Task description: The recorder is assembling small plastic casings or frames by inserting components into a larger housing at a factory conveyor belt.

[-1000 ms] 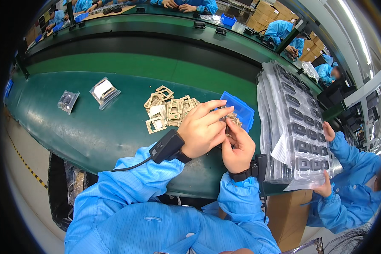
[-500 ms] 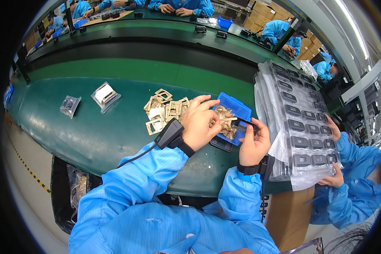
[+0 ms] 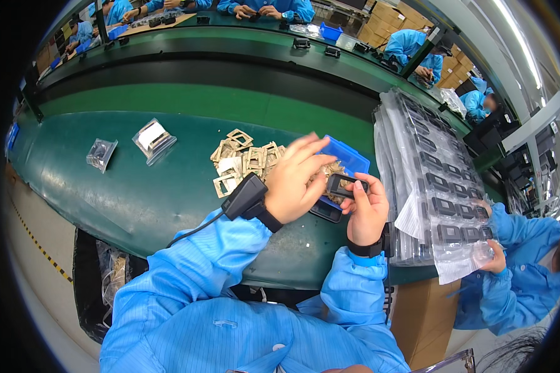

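My right hand (image 3: 366, 212) grips a small black rectangular device housing (image 3: 345, 186) between thumb and fingers, its dark face turned up. My left hand (image 3: 300, 180) is beside it with fingers spread and slightly smeared by motion; nothing shows in them. Beneath both hands stands a blue plastic bin (image 3: 350, 156) with crumpled tan scraps (image 3: 334, 170) in it, partly hidden by my hands. Another dark device (image 3: 325, 210) lies on the table below the bin. Left of my left hand lies a pile of tan rectangular frames (image 3: 252, 159), some of them overlapping.
Two clear plastic bags of parts (image 3: 154, 142) (image 3: 101, 154) lie at the left of the green table (image 3: 186, 205). Stacked clear trays of black housings (image 3: 432, 180) stand at the right, where a co-worker's hands (image 3: 494, 257) hold the near edge. Beyond runs a conveyor with black parts (image 3: 302, 43).
The black housing has turned from edge-on to face-up in my right hand. My left fingers have parted from a pinch near a tan strip. The co-worker's top tray has shifted; conveyor parts moved right.
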`<state>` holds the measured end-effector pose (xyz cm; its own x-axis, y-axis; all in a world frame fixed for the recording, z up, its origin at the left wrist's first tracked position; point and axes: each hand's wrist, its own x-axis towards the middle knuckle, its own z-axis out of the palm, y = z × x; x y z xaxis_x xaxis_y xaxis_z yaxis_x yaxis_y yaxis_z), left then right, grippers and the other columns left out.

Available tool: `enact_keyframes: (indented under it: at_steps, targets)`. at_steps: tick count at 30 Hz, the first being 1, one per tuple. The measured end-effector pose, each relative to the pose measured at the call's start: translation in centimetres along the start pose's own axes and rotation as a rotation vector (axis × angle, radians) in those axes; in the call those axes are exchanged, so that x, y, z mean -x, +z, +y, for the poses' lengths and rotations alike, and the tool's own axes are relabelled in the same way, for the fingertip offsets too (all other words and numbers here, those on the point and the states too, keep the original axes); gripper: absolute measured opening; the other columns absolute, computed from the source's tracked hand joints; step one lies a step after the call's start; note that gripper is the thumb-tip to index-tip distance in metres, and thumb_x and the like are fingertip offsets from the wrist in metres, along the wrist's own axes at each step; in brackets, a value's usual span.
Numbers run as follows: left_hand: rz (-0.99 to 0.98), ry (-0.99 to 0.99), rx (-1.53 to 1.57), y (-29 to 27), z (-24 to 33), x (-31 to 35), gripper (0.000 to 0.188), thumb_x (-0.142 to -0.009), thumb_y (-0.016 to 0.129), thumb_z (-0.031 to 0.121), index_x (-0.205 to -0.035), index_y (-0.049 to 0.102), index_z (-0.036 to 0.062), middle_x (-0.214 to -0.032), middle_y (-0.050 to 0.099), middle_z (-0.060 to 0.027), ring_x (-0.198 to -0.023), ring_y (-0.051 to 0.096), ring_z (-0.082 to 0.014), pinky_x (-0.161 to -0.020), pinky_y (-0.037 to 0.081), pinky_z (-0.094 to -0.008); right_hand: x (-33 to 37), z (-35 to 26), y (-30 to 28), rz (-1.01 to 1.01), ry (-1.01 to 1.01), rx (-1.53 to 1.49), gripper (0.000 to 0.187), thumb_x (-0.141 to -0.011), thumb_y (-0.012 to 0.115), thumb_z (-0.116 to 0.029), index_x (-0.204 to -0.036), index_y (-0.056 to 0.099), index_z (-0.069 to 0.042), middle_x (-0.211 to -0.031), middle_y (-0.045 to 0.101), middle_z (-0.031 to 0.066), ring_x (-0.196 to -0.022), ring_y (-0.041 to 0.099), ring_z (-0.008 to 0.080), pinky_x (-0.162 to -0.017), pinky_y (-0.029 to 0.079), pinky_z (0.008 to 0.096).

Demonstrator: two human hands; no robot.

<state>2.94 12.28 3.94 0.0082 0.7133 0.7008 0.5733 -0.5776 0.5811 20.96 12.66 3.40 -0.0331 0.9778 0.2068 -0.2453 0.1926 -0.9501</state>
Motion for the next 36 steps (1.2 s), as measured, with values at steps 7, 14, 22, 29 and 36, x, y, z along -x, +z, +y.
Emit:
enact_keyframes:
  at_steps: [7, 14, 22, 29, 36]
  targets:
    - [-0.049, -0.056, 0.369, 0.5, 0.2, 0.8, 0.019, -0.085, 0.069, 0.003, -0.103, 0.073, 0.0031, -0.091, 0.072, -0.0127, -0.084, 0.070, -0.0250, -0.072, 0.055, -0.0313, 1.0, -0.2, 1.1, -0.062, -0.082, 0.114, 0.015, -0.098, 0.059, -0.010, -0.110, 0.059, -0.001, -0.085, 0.064, 0.0060, -0.057, 0.056, 0.0060, -0.048, 0.042, 0.0172]
    - [-0.135, -0.037, 0.197, 0.3, 1.3, 1.0, 0.017, -0.085, 0.069, 0.006, -0.101, 0.073, 0.0031, -0.084, 0.071, -0.0130, -0.071, 0.069, -0.0249, -0.065, 0.055, -0.0315, 0.9, 0.4, 0.7, 0.090, -0.078, 0.091, 0.016, -0.101, 0.054, -0.015, -0.108, 0.059, -0.001, -0.079, 0.062, 0.0052, -0.049, 0.050, 0.0046, -0.042, 0.039, 0.0161]
    - [-0.168, -0.287, 0.303, 0.8, 0.6, 1.3, 0.015, -0.083, 0.073, 0.014, -0.080, 0.071, -0.0004, -0.068, 0.065, -0.0139, -0.059, 0.066, -0.0178, -0.054, 0.051, -0.0288, 1.2, 0.2, 1.2, -0.059, 0.020, -0.111, 0.026, -0.103, 0.049, -0.021, -0.111, 0.059, 0.002, -0.077, 0.061, 0.0055, -0.047, 0.052, 0.0063, -0.041, 0.042, 0.0175]
    - [-0.189, -0.142, 0.100, 0.5, 1.1, 1.1, 0.030, -0.089, 0.067, 0.024, -0.066, 0.063, 0.0040, -0.060, 0.059, -0.0118, -0.051, 0.058, -0.0240, -0.048, 0.043, -0.0357, 1.6, 0.1, 1.4, -0.165, 0.016, 0.001, 0.025, -0.102, 0.049, -0.017, -0.113, 0.060, 0.002, -0.078, 0.063, 0.0056, -0.051, 0.055, 0.0062, -0.044, 0.046, 0.0177]
    - [-0.212, -0.178, 0.170, -0.9, -1.4, 1.1, 0.026, -0.096, 0.059, 0.024, -0.082, 0.068, 0.0037, -0.067, 0.064, -0.0091, -0.061, 0.063, -0.0190, -0.055, 0.047, -0.0324, 3.3, -0.4, 0.8, -0.025, -0.040, 0.189, 0.011, -0.093, 0.055, 0.003, -0.103, 0.059, 0.000, -0.079, 0.063, 0.0033, -0.060, 0.057, 0.0047, -0.048, 0.045, 0.0172]
